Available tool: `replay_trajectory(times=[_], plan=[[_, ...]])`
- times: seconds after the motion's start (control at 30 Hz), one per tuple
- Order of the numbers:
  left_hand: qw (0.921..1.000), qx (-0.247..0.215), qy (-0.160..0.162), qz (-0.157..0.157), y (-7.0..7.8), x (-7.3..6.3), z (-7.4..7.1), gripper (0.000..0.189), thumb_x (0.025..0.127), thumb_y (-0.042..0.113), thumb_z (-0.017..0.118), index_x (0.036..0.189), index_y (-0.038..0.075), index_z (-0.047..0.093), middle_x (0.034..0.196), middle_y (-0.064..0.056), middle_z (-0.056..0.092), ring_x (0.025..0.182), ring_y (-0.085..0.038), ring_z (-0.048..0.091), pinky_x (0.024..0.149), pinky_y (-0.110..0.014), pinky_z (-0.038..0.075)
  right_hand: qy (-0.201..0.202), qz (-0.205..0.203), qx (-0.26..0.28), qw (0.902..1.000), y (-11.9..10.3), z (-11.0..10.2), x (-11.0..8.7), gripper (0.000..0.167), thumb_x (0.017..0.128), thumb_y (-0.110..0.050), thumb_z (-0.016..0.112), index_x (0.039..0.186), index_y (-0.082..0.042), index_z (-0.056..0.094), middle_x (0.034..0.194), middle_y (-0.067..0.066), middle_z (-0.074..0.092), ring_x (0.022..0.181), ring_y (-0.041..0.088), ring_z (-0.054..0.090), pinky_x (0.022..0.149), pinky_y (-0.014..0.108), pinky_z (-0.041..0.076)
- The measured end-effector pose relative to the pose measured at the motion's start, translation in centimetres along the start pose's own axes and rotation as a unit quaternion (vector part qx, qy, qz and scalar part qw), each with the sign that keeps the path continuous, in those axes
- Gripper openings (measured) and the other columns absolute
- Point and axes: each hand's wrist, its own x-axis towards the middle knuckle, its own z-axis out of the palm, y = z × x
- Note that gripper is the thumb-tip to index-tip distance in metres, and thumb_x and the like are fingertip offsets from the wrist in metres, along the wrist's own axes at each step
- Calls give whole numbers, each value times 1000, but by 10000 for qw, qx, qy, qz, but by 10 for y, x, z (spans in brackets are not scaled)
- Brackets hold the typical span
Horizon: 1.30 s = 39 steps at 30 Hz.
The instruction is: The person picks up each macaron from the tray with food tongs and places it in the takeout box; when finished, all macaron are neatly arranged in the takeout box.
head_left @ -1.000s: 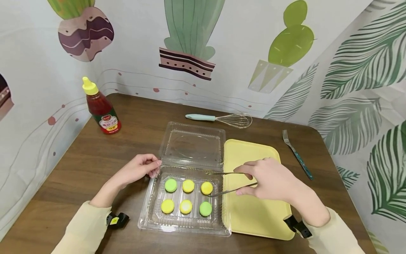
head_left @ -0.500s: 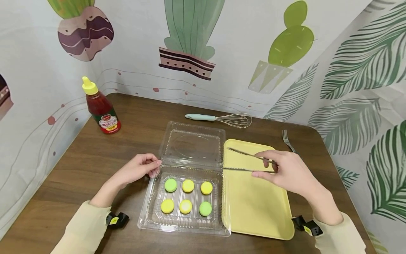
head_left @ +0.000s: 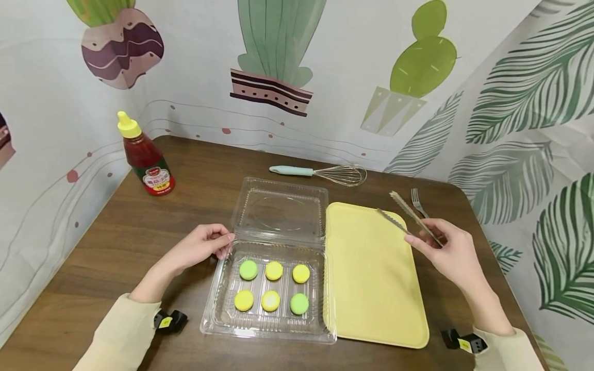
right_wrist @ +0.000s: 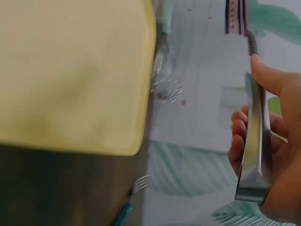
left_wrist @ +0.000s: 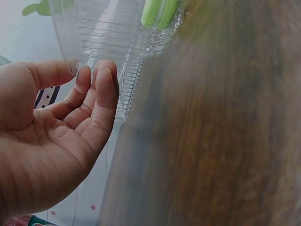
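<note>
My left hand [head_left: 201, 245] pinches the left rim of a clear plastic clamshell container [head_left: 266, 335] on the table. In the left wrist view its thumb and fingertips meet at that clear edge. The container's lid [head_left: 280, 208] lies folded back behind it. Inside sit several macarons in two rows, such as a green macaron [head_left: 248, 269] at back left and a yellow macaron [head_left: 301, 273] at back right. My right hand [head_left: 452, 255] holds metal tongs [right_wrist: 257, 146], raised over the yellow tray's back right corner. Their arms are spread apart with nothing between the tips.
The yellow tray [head_left: 371, 288] lies right beside the container. A whisk [head_left: 317, 172] rests behind the lid. Partly covered by the tongs and hand, a fork [head_left: 417, 202] lies at the right. A ketchup bottle [head_left: 147, 162] stands back left near the fabric backdrop.
My right hand has carried the tongs from over the container, across the tray, to the right and back. The left hand and macarons have stayed in place.
</note>
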Motion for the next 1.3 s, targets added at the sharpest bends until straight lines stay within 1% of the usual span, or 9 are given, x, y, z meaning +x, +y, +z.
replay_trajectory(times=[0.13, 0.3, 0.47, 0.53, 0.63, 0.73, 0.8, 1.03, 1.3], plan=[[10000, -11, 9, 12, 1, 0, 0, 27, 102, 18, 58, 96, -8, 62, 77, -9, 62, 68, -17, 59, 65, -31, 53, 225, 773, -44, 9967, 22, -1, -9, 34, 85, -24, 82, 107, -2, 70, 79, -7, 65, 62, 7, 54, 55, 18, 40], [10000, 11, 17, 18, 1, -1, 0, 26, 102, 18, 58, 96, -8, 62, 77, -9, 62, 68, -17, 60, 65, -31, 53, 130, 1933, 203, 9808, 50, -5, -23, 47, 87, -34, 78, 117, 1, 68, 81, -20, 60, 70, 3, 55, 59, 17, 42], [10000, 8, 2, 65, 1, -1, 0, 26, 102, 18, 58, 94, -7, 62, 77, -9, 62, 68, -17, 59, 65, -31, 53, -125, 2507, -14, 9680, 71, -5, -37, 58, 88, -41, 76, 123, 4, 64, 91, -4, 68, 74, -3, 53, 61, 18, 43], [10000, 8, 3, 57, 2, -2, 0, 26, 102, 18, 58, 94, -6, 62, 77, -8, 62, 68, -17, 59, 65, -31, 53, -223, 2591, -277, 9652, 77, -3, -43, 61, 88, -43, 76, 123, 5, 63, 97, 9, 70, 78, 3, 56, 61, 21, 43], [10000, 16, 11, 19, 3, -2, 0, 26, 102, 18, 58, 94, -6, 62, 77, -9, 62, 68, -17, 59, 65, -31, 53, -364, 2707, -496, 9607, 85, -1, -51, 66, 88, -45, 74, 124, 9, 61, 107, 26, 67, 87, 24, 62, 66, 30, 45], [10000, 9, 12, -18, 3, -2, 0, 26, 102, 18, 58, 95, -7, 62, 77, -9, 62, 68, -18, 59, 65, -31, 53, -520, 2804, -499, 9572, 91, 1, -58, 72, 90, -46, 71, 127, 14, 56, 116, 34, 62, 100, 46, 59, 74, 46, 49], [10000, 0, 0, -2, 4, -2, 1, 26, 102, 18, 58, 95, -7, 62, 77, -10, 62, 68, -18, 58, 65, -31, 52, -631, 2863, -500, 9548, 94, 1, -61, 74, 92, -47, 69, 129, 15, 54, 121, 37, 58, 106, 52, 55, 79, 55, 47], [10000, 19, 3, -5, 3, -2, 1, 27, 102, 19, 58, 95, -7, 62, 77, -10, 62, 68, -18, 58, 64, -31, 52, -1072, 2885, -744, 9485, 102, 1, -68, 76, 93, -51, 65, 129, 15, 53, 128, 37, 54, 113, 58, 50, 87, 62, 44], [10000, 15, 19, -14, 3, -2, 0, 27, 102, 19, 58, 95, -7, 62, 77, -9, 62, 68, -18, 59, 64, -31, 52, -806, 2705, -1006, 9541, 104, 4, -72, 68, 89, -43, 73, 122, 15, 60, 117, 35, 61, 106, 58, 54, 82, 61, 44]])
